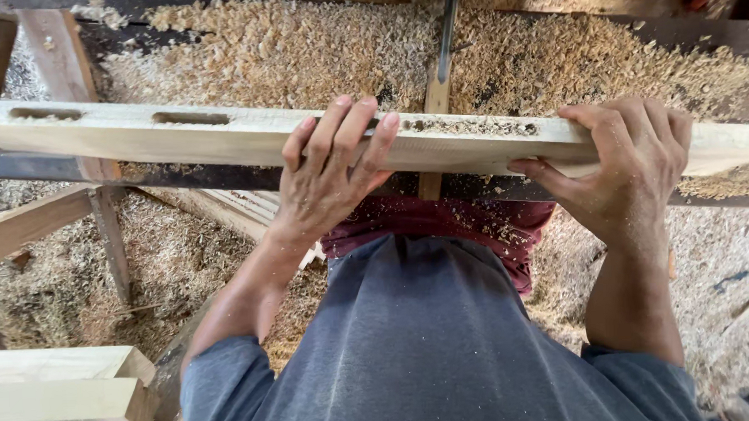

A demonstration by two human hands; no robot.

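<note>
A: What's left of the drill bit [445, 34]?
B: Two cut slots [190, 118] in the plank [222, 137]. Your left hand [328, 175] wraps its near edge; your right hand [626, 164] clamps it.
A: The step?
B: Likely mortising; next needs a steady push under the bit.

Pale, rough-sawn wooden beam [222, 137]; loose wood shavings [302, 47]; dull metal bit [447, 34].

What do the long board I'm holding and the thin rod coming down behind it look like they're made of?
The long board looks like pale, unfinished sawn wood: bare grain, rough slots cut in its top, both hands gripping it. The thin rod looks like metal, probably steel: grey with a dull sheen. The loose heap behind appears to be wood shavings.
</note>
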